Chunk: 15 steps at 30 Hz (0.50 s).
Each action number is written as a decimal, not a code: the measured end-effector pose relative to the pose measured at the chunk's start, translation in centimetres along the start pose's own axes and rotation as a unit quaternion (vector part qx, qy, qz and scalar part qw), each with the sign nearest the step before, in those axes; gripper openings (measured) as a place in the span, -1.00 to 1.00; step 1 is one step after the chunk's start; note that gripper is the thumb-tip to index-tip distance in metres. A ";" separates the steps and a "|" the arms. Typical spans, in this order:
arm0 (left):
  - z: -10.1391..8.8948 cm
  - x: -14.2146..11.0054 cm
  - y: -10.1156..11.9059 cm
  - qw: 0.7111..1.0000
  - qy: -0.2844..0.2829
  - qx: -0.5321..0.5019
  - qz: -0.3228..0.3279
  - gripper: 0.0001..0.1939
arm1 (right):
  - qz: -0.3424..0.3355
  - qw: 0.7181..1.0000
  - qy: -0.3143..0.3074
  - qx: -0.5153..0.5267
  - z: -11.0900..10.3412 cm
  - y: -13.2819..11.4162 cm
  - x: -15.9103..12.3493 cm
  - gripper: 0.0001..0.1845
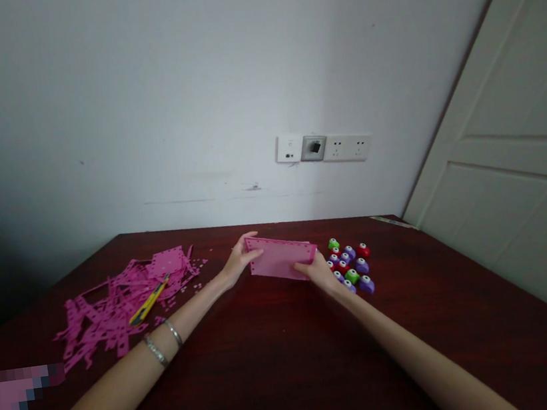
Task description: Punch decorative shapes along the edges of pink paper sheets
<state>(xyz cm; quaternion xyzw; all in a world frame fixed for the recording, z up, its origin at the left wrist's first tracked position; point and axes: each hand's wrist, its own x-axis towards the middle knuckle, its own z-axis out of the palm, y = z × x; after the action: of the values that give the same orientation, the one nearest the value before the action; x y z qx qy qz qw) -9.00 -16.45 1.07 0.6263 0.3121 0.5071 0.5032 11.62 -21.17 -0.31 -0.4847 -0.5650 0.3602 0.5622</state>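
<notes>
Between my hands is a pink rectangular sheet with small holes along its edges, tilted up above the table. It may be more than one layer; I cannot tell. My left hand grips its left end, thumb on the near face. At the right end my right hand pinches it, with the thumb across the lower right corner. Just beyond my right hand stand several small red, green and purple pieces with white eye-like tops, partly hidden by that hand.
Pink offcuts are heaped on the left of the dark red table, with a yellow utility knife on them. Tiny pink bits are scattered beside the heap. Behind the table rises a wall with sockets; a white door stands at right.
</notes>
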 end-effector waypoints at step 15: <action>2.9 -0.3 2.1 0.950 0.205 0.192 0.134 -0.85 | -0.012 0.994 0.094 0.046 -2.4 -2.8 0.1 -0.72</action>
<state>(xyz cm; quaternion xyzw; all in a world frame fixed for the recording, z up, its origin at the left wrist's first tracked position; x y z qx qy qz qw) -6.59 -18.21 3.00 0.6300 0.4128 0.6179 0.2259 13.57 -22.14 2.69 -0.4835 -0.4983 0.3319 0.6385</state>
